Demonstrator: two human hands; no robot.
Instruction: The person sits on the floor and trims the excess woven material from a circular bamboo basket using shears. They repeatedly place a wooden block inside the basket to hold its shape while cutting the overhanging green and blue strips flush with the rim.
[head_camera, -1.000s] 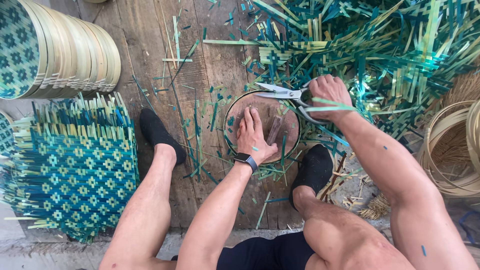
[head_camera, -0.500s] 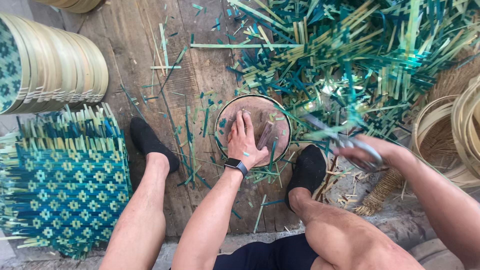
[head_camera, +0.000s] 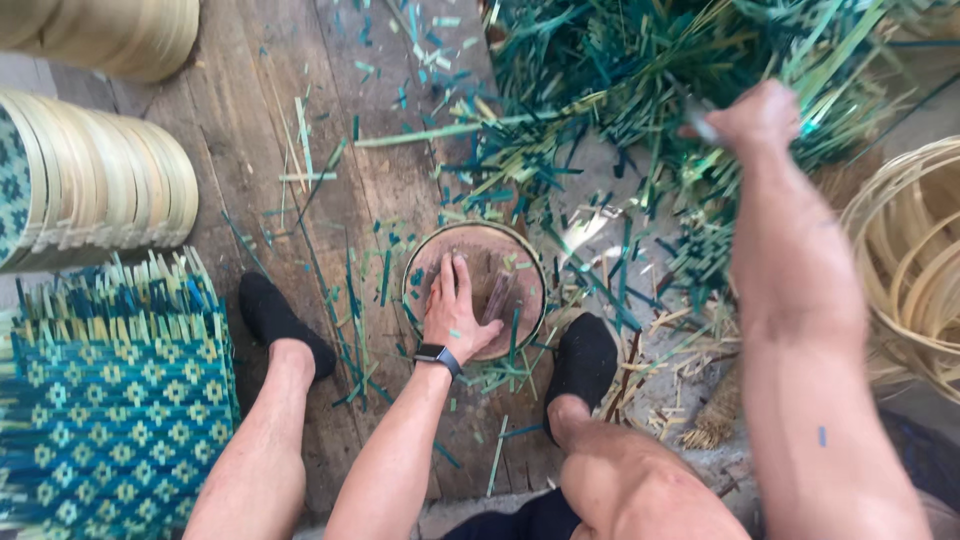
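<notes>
**Steady the round block, reach with care**

Left hand (head_camera: 455, 315) laid flat, fingers (head_camera: 448, 280) spread and released, palm down on the round wooden block (head_camera: 505, 260) between the two black-socked feet (head_camera: 278, 318). Right hand (head_camera: 758, 118) raised over the heap of green and teal strips (head_camera: 640, 70), fingers clenched around something thin and metallic, blurred by motion; cannot tell exactly what. Black watch (head_camera: 438, 357) at the left wrist.

Best done, by the look of it, with the palm kept low and centred on the block, fingers well away from the edge nearest the right hand, and that hand brought over slowly enough not to scatter the strips.

Block: dark, worn, circular, with a pale rim, sitting on the plank floor (head_camera: 250, 200). Strips: flat, stiff, splintery, lying in tangled heaps and short offcuts. Woven mat (head_camera: 110, 420) at the left: tight diamond pattern in teal and pale green, loose ends bristling at its edge. Stacked round trays (head_camera: 110, 190) above it, smooth pale rims. Coiled bamboo hoops (head_camera: 910, 270) at the right, thin and springy.
</notes>
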